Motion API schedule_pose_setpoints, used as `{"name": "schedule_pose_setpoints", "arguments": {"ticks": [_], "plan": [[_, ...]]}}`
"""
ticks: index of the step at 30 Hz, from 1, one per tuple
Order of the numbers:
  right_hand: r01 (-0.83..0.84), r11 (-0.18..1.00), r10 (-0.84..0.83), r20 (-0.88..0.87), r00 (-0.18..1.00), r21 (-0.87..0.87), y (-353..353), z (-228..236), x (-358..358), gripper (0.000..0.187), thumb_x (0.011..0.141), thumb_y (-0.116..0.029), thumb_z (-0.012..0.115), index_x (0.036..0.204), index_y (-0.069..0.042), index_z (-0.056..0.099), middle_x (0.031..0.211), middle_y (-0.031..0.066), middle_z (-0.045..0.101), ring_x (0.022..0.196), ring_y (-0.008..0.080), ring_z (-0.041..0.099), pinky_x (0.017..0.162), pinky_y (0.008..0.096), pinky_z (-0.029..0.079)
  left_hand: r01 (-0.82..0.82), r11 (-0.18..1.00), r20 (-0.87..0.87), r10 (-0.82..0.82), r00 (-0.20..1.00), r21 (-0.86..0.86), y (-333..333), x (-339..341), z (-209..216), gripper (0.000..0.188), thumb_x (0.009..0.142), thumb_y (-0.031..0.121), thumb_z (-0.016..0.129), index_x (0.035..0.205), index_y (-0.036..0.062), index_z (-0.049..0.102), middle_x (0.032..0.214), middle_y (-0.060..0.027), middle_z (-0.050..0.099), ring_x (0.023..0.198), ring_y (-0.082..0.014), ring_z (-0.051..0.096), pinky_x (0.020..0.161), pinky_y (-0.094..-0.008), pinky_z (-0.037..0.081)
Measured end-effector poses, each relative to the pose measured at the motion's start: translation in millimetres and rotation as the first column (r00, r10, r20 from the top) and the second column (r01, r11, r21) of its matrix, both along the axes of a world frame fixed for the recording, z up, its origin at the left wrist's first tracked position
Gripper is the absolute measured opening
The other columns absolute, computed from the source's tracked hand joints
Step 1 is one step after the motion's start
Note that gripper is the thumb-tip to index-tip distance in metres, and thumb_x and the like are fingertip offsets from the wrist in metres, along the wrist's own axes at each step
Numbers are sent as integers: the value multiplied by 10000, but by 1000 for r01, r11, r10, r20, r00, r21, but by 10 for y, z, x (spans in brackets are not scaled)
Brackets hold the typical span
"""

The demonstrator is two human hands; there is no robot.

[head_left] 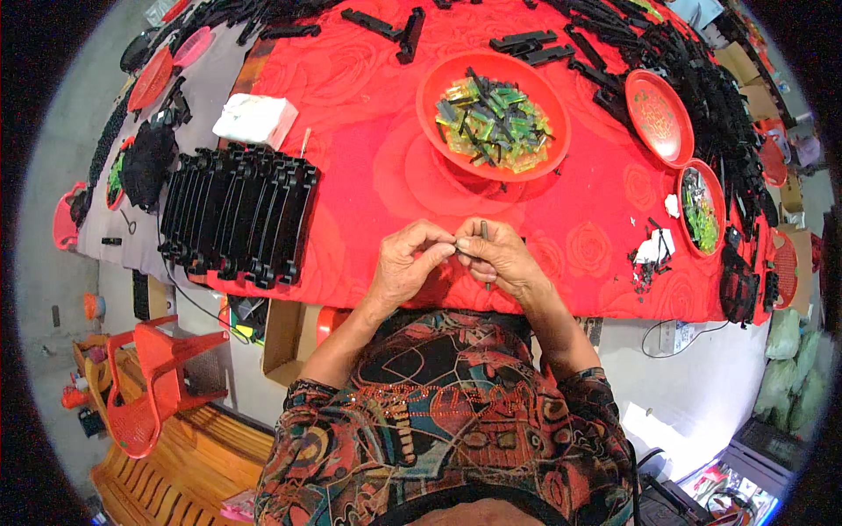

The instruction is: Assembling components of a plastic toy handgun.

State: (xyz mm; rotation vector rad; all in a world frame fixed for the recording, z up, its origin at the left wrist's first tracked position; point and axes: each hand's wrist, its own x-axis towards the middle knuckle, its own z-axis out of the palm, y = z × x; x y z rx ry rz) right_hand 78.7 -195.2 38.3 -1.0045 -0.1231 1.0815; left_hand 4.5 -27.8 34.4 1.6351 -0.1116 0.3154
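Note:
Just above the near edge of the red-covered table (pixel 351 210), my two hands meet fingertip to fingertip. My left hand (pixel 408 267) is closed in a pinch on a small dark piece (pixel 457 248), mostly hidden by the fingers. Thumb and forefinger of my right hand (pixel 500 259) press at the same piece from the other side. A thin dark stick-like tool (pixel 486 230) stands upright through my right hand, gripped in its fingers; its lower end shows below the hand. Beyond the hands sits a red bowl (pixel 430 131) of small yellow, green and black pieces.
Stacked long black plastic parts (pixel 237 210) lie left, beside a white tissue pack (pixel 256 118). More black parts (pixel 693 70) are heaped far right. Two red dishes (pixel 671 158) (pixel 721 210) and black scraps (pixel 647 276) lie right. A red chair (pixel 140 386) stands lower left.

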Motion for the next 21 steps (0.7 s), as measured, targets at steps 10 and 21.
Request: {"name": "schedule_pose_setpoints", "arguments": {"ticks": [10,21], "plan": [[222,918,-54,449,892,-330,-191,-93,-473,113,830,-96,622,899,-17,579,775,-11,564,717,63,499,643,212,417,-77,984,-159,102,982,158,-113,-302,-177,112,811,63,625,768,-5,546,693,-99,570,618,-163,563,560,-289,438],[323,848,-212,291,933,-420,-268,-383,-596,131,829,-149,630,852,-43,557,669,-40,529,488,12,372,415,168,263,14,999,-341,-1,940,35,-223,-335,-321,105,837,61,603,786,-7,541,647,-41,544,571,-95,511,514,-252,416]]}}
